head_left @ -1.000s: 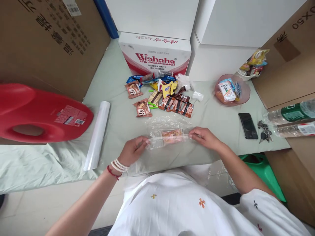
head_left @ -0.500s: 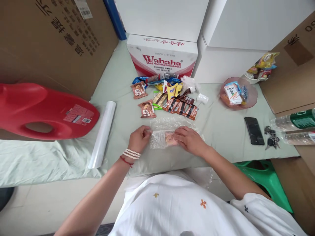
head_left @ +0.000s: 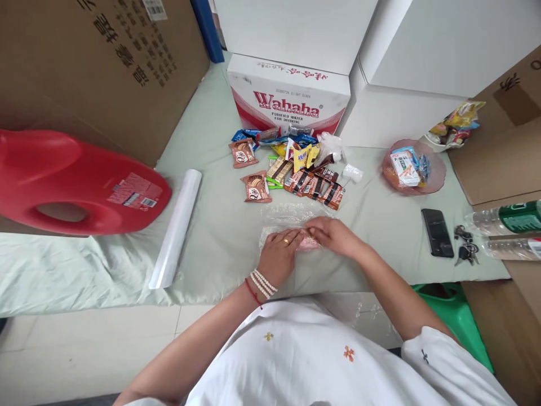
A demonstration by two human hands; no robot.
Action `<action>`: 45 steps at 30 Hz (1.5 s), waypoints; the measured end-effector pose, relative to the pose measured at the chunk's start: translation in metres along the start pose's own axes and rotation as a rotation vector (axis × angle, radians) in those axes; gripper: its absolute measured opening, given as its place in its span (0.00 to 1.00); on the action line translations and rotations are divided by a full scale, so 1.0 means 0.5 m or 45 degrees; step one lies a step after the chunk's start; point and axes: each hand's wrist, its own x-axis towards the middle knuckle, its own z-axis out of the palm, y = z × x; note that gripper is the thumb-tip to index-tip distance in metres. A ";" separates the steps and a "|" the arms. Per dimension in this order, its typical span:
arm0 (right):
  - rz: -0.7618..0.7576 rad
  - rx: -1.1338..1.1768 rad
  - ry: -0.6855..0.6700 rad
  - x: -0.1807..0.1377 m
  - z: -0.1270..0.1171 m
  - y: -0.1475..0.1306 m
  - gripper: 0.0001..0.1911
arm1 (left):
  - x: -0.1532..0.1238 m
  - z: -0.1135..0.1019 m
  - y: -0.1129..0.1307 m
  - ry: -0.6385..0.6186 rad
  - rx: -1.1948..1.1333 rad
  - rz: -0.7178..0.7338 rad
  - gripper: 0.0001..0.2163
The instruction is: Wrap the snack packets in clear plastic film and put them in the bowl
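Clear plastic film lies rumpled on the table, a pink packet on it or inside it; I can't tell which. Handling this well, I'd judge, means steadying the packet with one hand while the other draws the film snug and smooths out trapped air. The packet sits near the table's front edge, between the two hands and partly under their fingers. The left hand rests palm down, fingers extended; the right hand has its fingers curled. Whether either pinches film, I can't tell.
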 end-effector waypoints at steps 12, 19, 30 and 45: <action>0.143 -0.404 -0.201 0.165 -0.047 0.009 0.12 | -0.006 0.006 -0.002 0.029 0.129 0.029 0.21; -0.110 -0.422 -0.311 0.032 -0.044 -0.060 0.12 | -0.003 0.013 -0.010 -0.025 0.091 -0.010 0.19; -0.141 -0.377 -0.322 -0.069 0.050 -0.039 0.30 | -0.048 -0.050 -0.148 0.639 -0.836 -0.629 0.16; -0.256 -0.098 -0.174 -0.052 0.051 -0.058 0.20 | -0.013 -0.094 -0.046 0.070 -1.194 -0.834 0.16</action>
